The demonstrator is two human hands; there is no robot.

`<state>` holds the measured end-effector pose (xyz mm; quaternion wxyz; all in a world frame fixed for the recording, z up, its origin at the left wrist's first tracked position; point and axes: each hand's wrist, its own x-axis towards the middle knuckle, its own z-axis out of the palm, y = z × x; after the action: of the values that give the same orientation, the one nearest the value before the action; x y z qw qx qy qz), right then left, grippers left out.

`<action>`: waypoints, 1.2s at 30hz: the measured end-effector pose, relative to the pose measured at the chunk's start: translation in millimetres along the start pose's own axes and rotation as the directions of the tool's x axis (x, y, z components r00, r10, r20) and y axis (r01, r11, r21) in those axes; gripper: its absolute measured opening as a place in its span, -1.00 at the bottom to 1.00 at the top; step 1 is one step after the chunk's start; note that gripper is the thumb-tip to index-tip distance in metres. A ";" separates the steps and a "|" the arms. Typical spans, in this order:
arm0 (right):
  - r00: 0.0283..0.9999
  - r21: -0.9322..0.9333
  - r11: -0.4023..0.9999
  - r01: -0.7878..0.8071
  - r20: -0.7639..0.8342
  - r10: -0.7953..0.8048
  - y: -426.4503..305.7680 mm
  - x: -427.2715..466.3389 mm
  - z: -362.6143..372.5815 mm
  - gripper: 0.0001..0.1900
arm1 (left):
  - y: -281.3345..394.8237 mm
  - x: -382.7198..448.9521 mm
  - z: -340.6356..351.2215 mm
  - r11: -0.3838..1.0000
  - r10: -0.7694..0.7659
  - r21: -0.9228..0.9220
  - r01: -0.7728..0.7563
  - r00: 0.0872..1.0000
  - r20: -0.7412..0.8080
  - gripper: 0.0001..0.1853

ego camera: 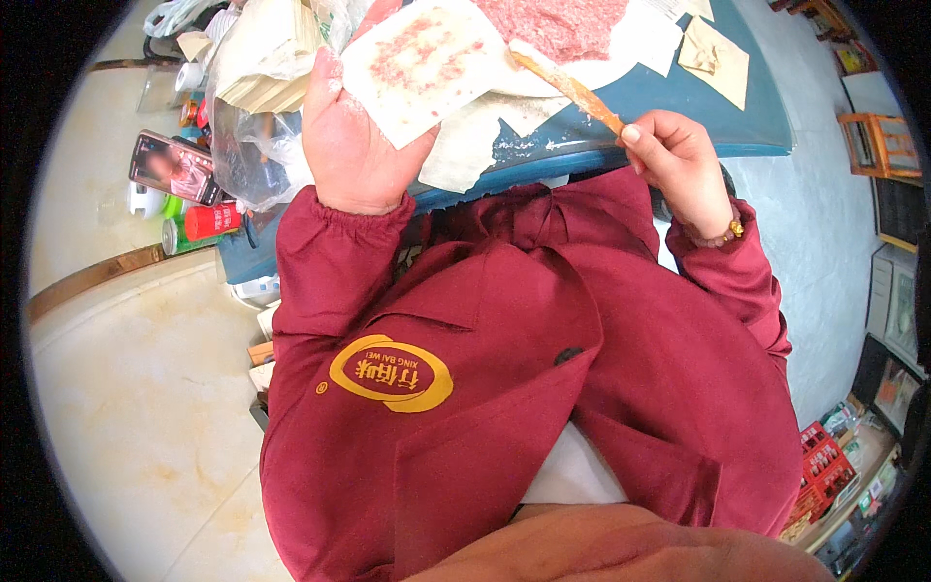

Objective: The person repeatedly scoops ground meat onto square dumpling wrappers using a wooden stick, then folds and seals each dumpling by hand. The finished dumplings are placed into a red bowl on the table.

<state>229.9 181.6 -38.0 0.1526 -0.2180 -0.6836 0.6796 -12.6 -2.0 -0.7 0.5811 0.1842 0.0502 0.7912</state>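
Note:
A square dough wrapper (422, 62) lies across the palm and fingers of my left hand (356, 138), with a thin pink smear of minced meat on it. Flour dusts that thumb and palm. In my right hand (673, 156), thumb and fingers pinch the lower end of a flat wooden stick (571, 86). Its pale, coated tip points up and left, near the wrapper's right edge and the meat; whether it touches either I cannot tell. Beyond it, a mound of raw minced meat (560, 25) rests on a white surface, partly cut off by the top of the view.
Loose wrapper pieces (462, 145) lie along the blue table's (764, 120) near edge; a folded wrapper (716, 62) sits right. Left are a bagged wrapper stack (273, 54), a lit phone (174, 167), and a red can-like container (212, 220) beside a green can (178, 236).

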 end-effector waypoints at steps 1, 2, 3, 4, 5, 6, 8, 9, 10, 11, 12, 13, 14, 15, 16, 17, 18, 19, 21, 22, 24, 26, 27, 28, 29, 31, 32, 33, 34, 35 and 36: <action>1.000 0.041 0.999 -0.003 0.006 0.003 -4.1 -3.0 1.7 -0.76 | 0.5 1.7 -4.6 0.999 -0.023 -0.032 0.024 0.999 0.037 -0.33; 0.998 -0.082 0.995 0.062 -0.029 -0.064 -1.2 -3.1 2.2 -0.78 | 0.2 2.3 -7.1 0.997 -0.044 -0.064 0.049 0.996 0.074 -0.33; 0.989 -0.207 0.970 0.127 -0.054 -0.141 2.6 0.5 3.0 -0.80 | 0.5 3.2 -4.5 0.999 -0.036 -0.030 0.037 0.999 0.023 -0.34; 0.973 -0.330 0.926 0.185 -0.070 -0.219 4.4 2.9 3.3 -0.83 | 0.9 4.1 0.7 1.000 -0.026 0.004 0.026 0.999 -0.027 -0.34; 0.928 -0.504 0.821 0.270 -0.090 -0.360 2.3 2.0 1.8 -0.86 | 1.4 4.9 3.4 0.999 -0.014 0.039 0.017 0.997 -0.076 -0.34; 0.868 -0.658 0.679 0.325 -0.079 -0.491 -5.0 -1.5 1.8 -0.88 | 2.8 4.5 1.4 0.999 -0.031 0.020 0.031 0.999 -0.028 -0.34; 0.731 -0.796 0.448 0.407 -0.010 -0.682 -10.5 -0.7 4.0 -0.89 | 7.3 5.2 -4.6 0.998 -0.062 -0.014 0.063 0.996 0.068 -0.34; 0.696 -0.808 0.392 0.440 0.031 -0.718 -10.2 2.3 5.2 -0.89 | 7.5 6.7 -3.7 0.996 -0.086 0.000 0.086 0.993 0.084 -0.34; 0.658 -0.816 0.334 0.471 0.072 -0.750 -9.0 6.0 6.0 -0.88 | 7.8 8.9 -1.3 0.994 -0.110 0.014 0.109 0.989 0.100 -0.34; 0.618 -0.822 0.275 0.499 0.115 -0.778 -7.3 8.9 6.3 -0.88 | 8.2 10.2 1.0 0.991 -0.134 0.029 0.131 0.984 0.115 -0.34; 0.665 -0.806 0.336 0.488 0.094 -0.741 -2.5 9.7 1.8 -0.90 | 11.2 10.6 2.2 0.991 -0.129 0.033 0.126 0.986 0.102 -0.34; 0.741 -0.806 0.415 0.422 0.043 -0.670 1.4 8.9 0.9 -0.90 | 16.1 9.4 3.7 0.992 -0.124 0.038 0.121 0.988 0.089 -0.34; 0.807 -0.801 0.487 0.348 -0.008 -0.590 3.8 7.4 1.1 -0.90 | 20.2 8.6 4.1 0.992 -0.118 0.042 0.115 0.990 0.075 -0.34; 0.864 -0.789 0.553 0.267 -0.058 -0.500 3.3 5.1 2.9 -0.89 | 22.3 7.3 3.1 0.994 -0.105 0.048 0.102 0.992 0.064 -0.33; 0.850 -0.777 0.554 0.298 -0.047 -0.524 1.6 4.5 5.8 -0.89 | 24.0 6.6 1.0 0.995 -0.092 0.054 0.089 0.994 0.053 -0.33; 0.836 -0.765 0.553 0.329 -0.037 -0.548 -1.6 5.2 11.2 -0.88 | 24.2 5.5 -0.8 0.995 -0.079 0.061 0.076 0.996 0.042 -0.32; 0.819 -0.754 0.551 0.357 -0.031 -0.573 -7.0 6.5 17.2 -0.87 | 20.3 4.7 -3.5 0.997 -0.057 0.051 0.055 0.998 0.037 -0.34; 0.810 -0.751 0.549 0.367 -0.031 -0.585 -11.5 8.6 22.0 -0.87 | 12.2 4.2 -7.2 0.999 -0.035 0.042 0.034 0.999 0.031 -0.36; 0.794 -0.745 0.544 0.385 -0.033 -0.607 -18.9 14.9 31.4 -0.87 | -9.1 10.0 -2.0 0.989 0.048 0.143 -0.037 0.996 -0.074 -0.37; 0.792 -0.745 0.542 0.389 -0.029 -0.609 -19.5 18.1 36.9 -0.86 | -25.5 12.0 8.5 0.964 0.125 0.255 -0.080 0.978 -0.168 -0.37; 0.808 -0.750 0.529 0.397 0.013 -0.589 -18.3 18.4 39.1 -0.86 | -30.7 14.6 11.4 0.893 0.239 0.435 -0.119 0.943 -0.233 -0.47; 0.817 -0.739 0.532 0.413 0.042 -0.575 -19.1 14.4 36.2 -0.86 | -26.9 13.6 18.3 0.843 0.308 0.530 -0.095 0.893 -0.328 -0.63; 0.792 -0.746 0.487 0.455 0.089 -0.604 -17.7 10.2 28.4 -0.86 | -26.7 15.3 26.6 0.815 0.345 0.574 -0.080 0.863 -0.370 -0.70; 0.805 -0.730 0.542 0.416 0.020 -0.593 -14.0 5.7 28.5 -0.87 | -35.4 18.8 37.5 0.833 0.433 0.539 -0.124 0.753 -0.496 -0.71; 0.815 -0.710 0.594 0.377 -0.050 -0.577 -10.8 3.1 29.7 -0.87 | -27.2 15.4 21.4 0.913 0.248 0.399 -0.090 0.897 -0.365 -0.64; 0.816 -0.710 0.590 0.385 -0.037 -0.577 -11.3 4.1 40.2 -0.87 | -13.2 7.7 -9.9 0.984 -0.110 0.140 0.107 0.994 0.019 -0.50; 0.815 -0.706 0.582 0.404 -0.012 -0.580 -7.8 6.6 47.0 -0.86 | -19.1 4.5 -11.5 0.969 0.000 0.243 0.046 0.983 -0.184 -0.57; 0.823 -0.681 0.601 0.419 0.004 -0.569 -4.4 8.1 49.8 -0.86 | -31.5 7.5 7.7 0.935 0.130 0.356 0.006 0.924 -0.359 -0.65; 0.804 -0.681 0.579 0.447 0.022 -0.594 -5.1 7.8 48.3 -0.86 | -37.0 8.8 19.9 0.881 0.279 0.473 -0.010 0.818 -0.502 -0.71; 0.784 -0.681 0.557 0.475 0.041 -0.619 -5.4 6.9 44.8 -0.86 | -28.5 7.5 11.9 0.877 0.220 0.481 0.003 0.887 -0.406 -0.70; 0.768 -0.706 0.511 0.490 0.072 -0.636 -4.8 5.5 39.1 -0.86 | -12.5 5.5 -5.9 0.872 0.159 0.490 0.011 0.940 -0.303 -0.69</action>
<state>205.0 150.8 -34.9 0.3397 -0.0889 -0.8990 0.2617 -4.8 8.0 -8.6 0.4682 0.1889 0.3369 0.7947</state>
